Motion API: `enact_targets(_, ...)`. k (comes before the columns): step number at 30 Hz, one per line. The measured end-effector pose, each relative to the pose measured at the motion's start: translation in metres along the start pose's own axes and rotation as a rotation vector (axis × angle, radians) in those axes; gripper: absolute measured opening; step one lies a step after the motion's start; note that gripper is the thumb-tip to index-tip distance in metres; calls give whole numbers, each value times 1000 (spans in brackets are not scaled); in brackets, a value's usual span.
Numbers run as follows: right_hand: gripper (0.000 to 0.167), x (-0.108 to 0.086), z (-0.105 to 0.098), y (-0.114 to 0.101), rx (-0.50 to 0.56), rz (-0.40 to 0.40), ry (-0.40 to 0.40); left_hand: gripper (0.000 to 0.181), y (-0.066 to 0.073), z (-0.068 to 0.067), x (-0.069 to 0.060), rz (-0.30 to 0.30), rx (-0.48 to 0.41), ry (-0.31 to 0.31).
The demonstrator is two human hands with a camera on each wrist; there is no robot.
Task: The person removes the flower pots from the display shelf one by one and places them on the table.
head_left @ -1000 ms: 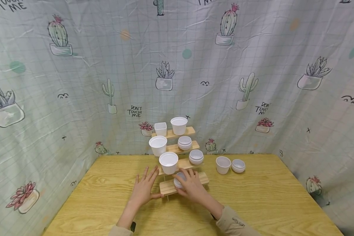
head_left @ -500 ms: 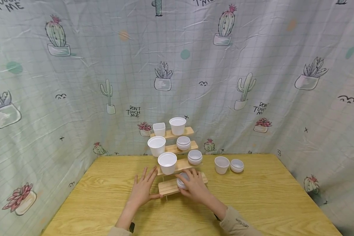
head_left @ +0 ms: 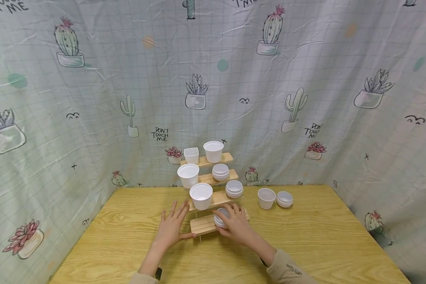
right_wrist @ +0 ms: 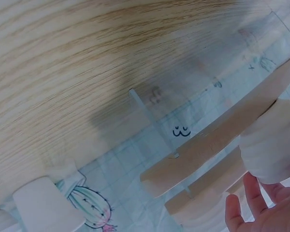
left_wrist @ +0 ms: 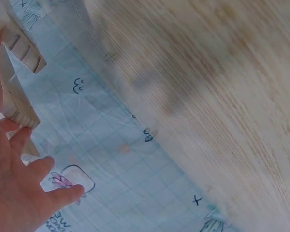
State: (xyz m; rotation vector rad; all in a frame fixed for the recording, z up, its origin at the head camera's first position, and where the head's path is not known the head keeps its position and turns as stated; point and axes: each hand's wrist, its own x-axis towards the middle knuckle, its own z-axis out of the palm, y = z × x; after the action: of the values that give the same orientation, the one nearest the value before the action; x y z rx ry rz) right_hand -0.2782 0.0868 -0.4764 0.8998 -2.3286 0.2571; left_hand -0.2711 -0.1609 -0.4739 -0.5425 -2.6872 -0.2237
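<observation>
On the lowest step of a tiered wooden stand point(head_left: 203, 226) sits a small round white pot point(head_left: 221, 219), gripped between the thumb and fingers of my right hand point(head_left: 237, 227). The right wrist view shows that pot point(right_wrist: 270, 145) on the step point(right_wrist: 198, 157), with fingers of the right hand point(right_wrist: 268, 208) against it. My left hand point(head_left: 170, 230) is spread at the stand's left side, thumb at the lowest step's left end and fingertips near the step above. In the left wrist view the left hand point(left_wrist: 19, 188) has its fingers apart beside the step ends point(left_wrist: 20, 104).
Higher steps hold several white pots, among them a large round one point(head_left: 201, 196), a small round one point(head_left: 234, 189) and a square one point(head_left: 191, 155). Right of the stand, a taller pot point(head_left: 266, 198) and a small round pot point(head_left: 284, 199) stand on the wooden table point(head_left: 305, 236).
My right hand has shifted the small pot a little to the right along the lowest step. The left hand keeps its place at the stand. The head view has turned slightly.
</observation>
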Motion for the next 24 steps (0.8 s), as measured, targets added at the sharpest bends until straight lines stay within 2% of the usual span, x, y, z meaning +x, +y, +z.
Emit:
enact_targets(8,48,-2,-1,1,6,12,-32,101,0,1,0,6,38,13)
enact_targets(14,50,-4,-3,1,-23,6,-24,102,1,1,-1,11,54,29)
enact_targets(24,49,-11,-13,6,-28,6,-27,102,1,2,-1,-6,43,9)
